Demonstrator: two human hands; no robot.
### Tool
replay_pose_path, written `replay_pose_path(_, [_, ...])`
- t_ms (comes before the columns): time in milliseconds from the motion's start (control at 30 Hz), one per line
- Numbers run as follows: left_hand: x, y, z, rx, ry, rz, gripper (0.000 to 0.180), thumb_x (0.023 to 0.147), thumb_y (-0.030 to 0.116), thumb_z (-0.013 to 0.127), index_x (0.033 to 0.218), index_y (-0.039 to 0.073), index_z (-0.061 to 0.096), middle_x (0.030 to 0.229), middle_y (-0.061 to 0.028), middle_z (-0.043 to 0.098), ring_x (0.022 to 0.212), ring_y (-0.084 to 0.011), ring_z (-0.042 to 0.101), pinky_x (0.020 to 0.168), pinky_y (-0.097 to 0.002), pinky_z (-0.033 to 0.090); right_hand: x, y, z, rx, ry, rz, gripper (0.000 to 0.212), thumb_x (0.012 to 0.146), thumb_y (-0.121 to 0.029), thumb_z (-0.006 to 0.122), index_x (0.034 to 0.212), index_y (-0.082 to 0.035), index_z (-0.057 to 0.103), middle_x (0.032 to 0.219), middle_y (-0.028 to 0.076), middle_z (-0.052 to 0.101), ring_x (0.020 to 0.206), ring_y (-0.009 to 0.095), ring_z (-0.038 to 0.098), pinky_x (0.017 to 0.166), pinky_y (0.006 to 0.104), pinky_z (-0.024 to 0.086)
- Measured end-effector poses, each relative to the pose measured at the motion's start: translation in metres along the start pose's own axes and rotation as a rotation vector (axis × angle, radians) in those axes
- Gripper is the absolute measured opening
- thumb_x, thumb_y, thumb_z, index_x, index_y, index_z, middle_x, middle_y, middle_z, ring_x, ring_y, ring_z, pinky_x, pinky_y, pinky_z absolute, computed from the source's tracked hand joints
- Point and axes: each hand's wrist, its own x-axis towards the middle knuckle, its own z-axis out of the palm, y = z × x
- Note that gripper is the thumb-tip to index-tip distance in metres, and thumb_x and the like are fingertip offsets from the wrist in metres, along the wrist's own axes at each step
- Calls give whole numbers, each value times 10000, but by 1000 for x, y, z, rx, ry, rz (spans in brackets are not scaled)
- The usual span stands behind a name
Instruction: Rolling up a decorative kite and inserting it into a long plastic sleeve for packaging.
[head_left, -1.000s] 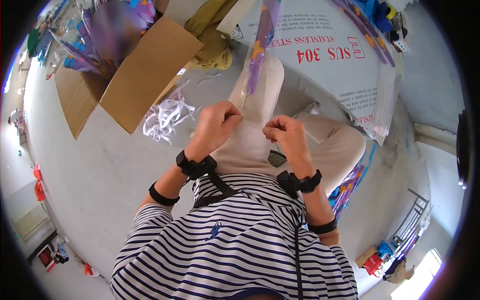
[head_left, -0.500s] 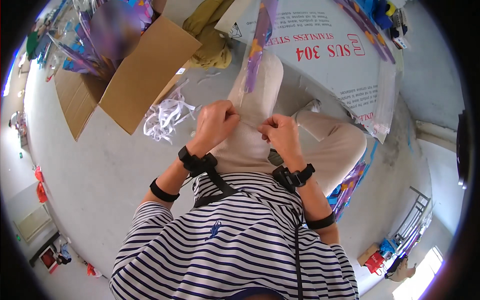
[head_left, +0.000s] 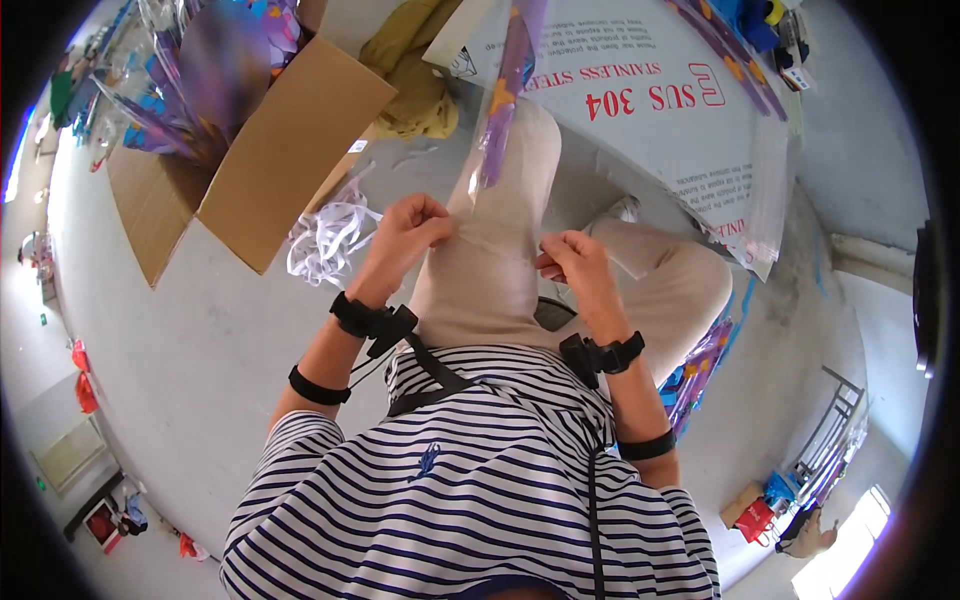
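Observation:
My left hand hovers over the left side of my beige-trousered thigh, its fingers curled in a pinch. Over the thigh's other side, my right hand is closed too, thumb against fingers. Whatever either pinch holds, if anything, is too thin or hidden to make out. Beyond both hands, a long purple strip with orange patterns in a clear plastic sleeve lies with its near end on my leg and its far end over a grey panel. Neither hand touches that sleeve.
An open cardboard box at the far left holds several purple wrapped pieces. Next to it are a pile of white strips and an olive cloth. More purple sleeves lie on the panel; others rest right of my leg.
My hands have moved apart, the left one to the left and the right one to the right. Both stay pinched. The sleeved purple strip has shifted slightly left.

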Motion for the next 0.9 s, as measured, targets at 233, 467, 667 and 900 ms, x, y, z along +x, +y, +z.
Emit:
replay_pose_path(233, [4,6,14,450,14,48,315,761,214,807,889,-23,643,713,-31,632,647,-114,564,598,-272,458,9,-12,24,-120,-237,43,216,883,-219,741,885,-6,703,760,57,704,677,99,645,620,222,483])
replay_pose_path(467, [7,33,38,-77,-170,-57,195,819,143,773,826,30,614,752,-51,672,686,-121,628,645,-256,499,3,-24,-2,110,-193,7,260,889,-259,732,921,-4,694,779,64,697,675,124,631,663,248,492])
replay_pose_path(667, [22,37,110,-637,-297,-327,178,880,102,739,852,84,565,891,-79,711,802,-153,681,765,-288,548,-40,-28,-46,673,-96,65,369,963,-380,633,1070,-28,651,994,103,694,887,166,634,839,339,507])
replay_pose_path(900, [48,50,199,-530,-413,-310,219,872,144,753,872,92,540,820,-27,662,758,-120,648,732,-265,522,-30,-26,-79,646,281,-172,178,928,-202,677,982,-33,686,858,52,696,779,140,631,757,278,493])
